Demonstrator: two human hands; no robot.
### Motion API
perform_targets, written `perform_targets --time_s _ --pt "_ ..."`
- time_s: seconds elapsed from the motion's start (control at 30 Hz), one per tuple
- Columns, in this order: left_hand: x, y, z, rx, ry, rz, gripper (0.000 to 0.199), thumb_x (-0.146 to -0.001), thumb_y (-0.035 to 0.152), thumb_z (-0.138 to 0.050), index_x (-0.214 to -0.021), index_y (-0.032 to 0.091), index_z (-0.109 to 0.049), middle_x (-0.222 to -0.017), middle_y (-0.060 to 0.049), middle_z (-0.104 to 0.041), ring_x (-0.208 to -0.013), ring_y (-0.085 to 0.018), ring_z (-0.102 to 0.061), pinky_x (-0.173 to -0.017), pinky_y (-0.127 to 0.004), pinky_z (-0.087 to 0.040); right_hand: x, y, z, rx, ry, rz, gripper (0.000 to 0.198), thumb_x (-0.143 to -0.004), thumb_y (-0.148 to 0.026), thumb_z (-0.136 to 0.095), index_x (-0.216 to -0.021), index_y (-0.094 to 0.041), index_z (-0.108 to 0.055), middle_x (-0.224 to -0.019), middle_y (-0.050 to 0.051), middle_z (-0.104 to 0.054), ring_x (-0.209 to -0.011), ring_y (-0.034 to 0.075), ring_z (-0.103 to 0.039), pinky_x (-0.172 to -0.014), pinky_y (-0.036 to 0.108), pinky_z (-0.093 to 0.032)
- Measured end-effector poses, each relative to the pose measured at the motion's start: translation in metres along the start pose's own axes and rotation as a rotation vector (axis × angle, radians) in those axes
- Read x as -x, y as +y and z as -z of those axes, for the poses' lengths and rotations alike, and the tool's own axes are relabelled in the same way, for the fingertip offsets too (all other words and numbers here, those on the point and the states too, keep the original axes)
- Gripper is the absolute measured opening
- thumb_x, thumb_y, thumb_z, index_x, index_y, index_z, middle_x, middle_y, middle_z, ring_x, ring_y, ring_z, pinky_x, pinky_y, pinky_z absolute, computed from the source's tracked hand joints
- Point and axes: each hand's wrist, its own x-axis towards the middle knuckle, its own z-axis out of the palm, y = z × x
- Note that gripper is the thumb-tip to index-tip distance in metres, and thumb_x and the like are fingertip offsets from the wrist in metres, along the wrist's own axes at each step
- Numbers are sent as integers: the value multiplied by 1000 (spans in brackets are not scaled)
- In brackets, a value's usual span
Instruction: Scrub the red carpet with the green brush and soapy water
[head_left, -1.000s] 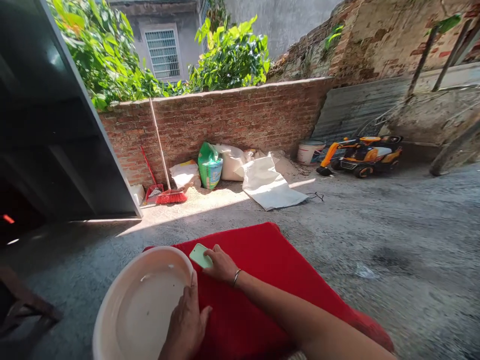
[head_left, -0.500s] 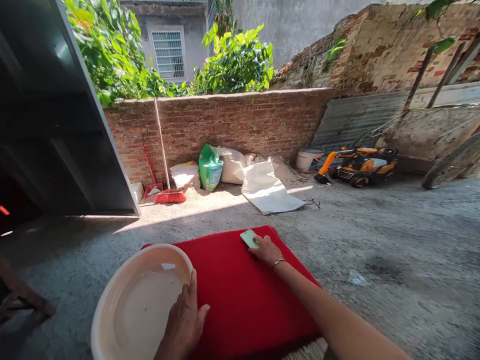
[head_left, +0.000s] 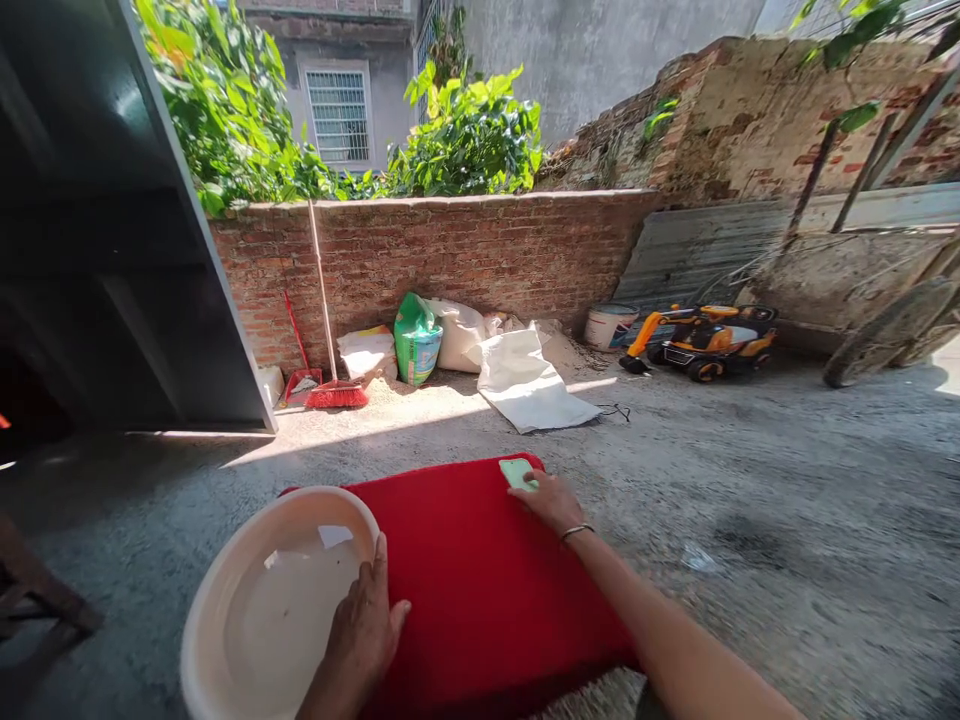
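My left hand [head_left: 365, 618] grips the right rim of a wide, pale pink basin [head_left: 196, 640], with its fingers along the rim and the thumb on the outer side. Bright reflections and a few dark specks show inside the basin. At the far right corner of a red-covered tabletop [head_left: 457, 570], my right hand [head_left: 553, 500] holds a mint-green phone [head_left: 516, 472]. Its thumb and fingers are on the phone's near end, and a bracelet circles the wrist. The basin covers the left part of the red top.
Beyond a concrete floor stands a brick wall [head_left: 525, 240]. Against it are a red broom [head_left: 336, 396], a green sack [head_left: 418, 340], a white sack [head_left: 536, 385], a bucket [head_left: 609, 327] and a toy excavator [head_left: 705, 342]. A dark metal door [head_left: 112, 250] stands at left.
My right hand has slid the phone a little to the right, towards the corner of the red top. My left hand keeps its place on the basin rim.
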Motion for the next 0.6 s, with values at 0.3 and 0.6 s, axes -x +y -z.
perform_targets --time_s 0.3,0.6 --pt "3 0 0 65 32 31 94 -108 26 -53 -194 4 -21 -188 -25 -55 -171 -37 -59 -133 -41 -54 83 -112 -130 65 -283 573 60 -92 -52 -93 -148 -35 -78 -147 12 -71 -115 31 -82 -92 37 -58" --pt "11 11 23 87 -56 32 87 -113 25 -52 -193 5 -24 -193 -25 -46 -175 -36 -55 -134 -37 -51 39 -45 -70 88 -90 284 34 -108 -43 -82 -139 -31 -82 -136 9 -76 -115 26 -80 -97 36 -61"
